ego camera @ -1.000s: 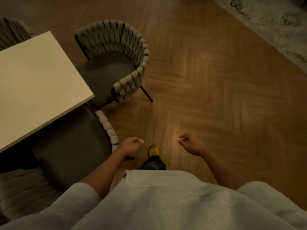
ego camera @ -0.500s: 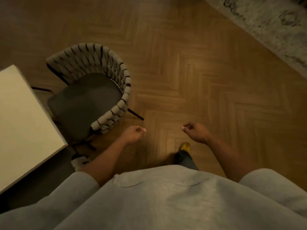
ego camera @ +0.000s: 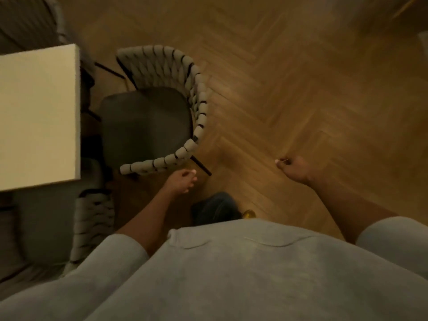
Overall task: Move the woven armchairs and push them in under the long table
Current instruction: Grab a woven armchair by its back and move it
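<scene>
A woven armchair with a dark seat stands on the floor just right of the pale long table, its seat facing the table edge and not under it. My left hand hangs loosely curled just below the chair's near arm, touching nothing. My right hand is out over the bare floor, fingers loosely curled, holding nothing. A second woven armchair sits at the lower left, its seat partly under the table. A third chair back shows at the top left, blurred.
Herringbone wood floor stretches open to the right of the chairs. My foot in a dark trouser leg and yellow shoe stands below the chair's black leg. My grey sweatshirt fills the bottom of the view.
The view has swung so the first armchair now lies closer in front of me. My hands have spread apart, the right one going further right. Neither has touched anything.
</scene>
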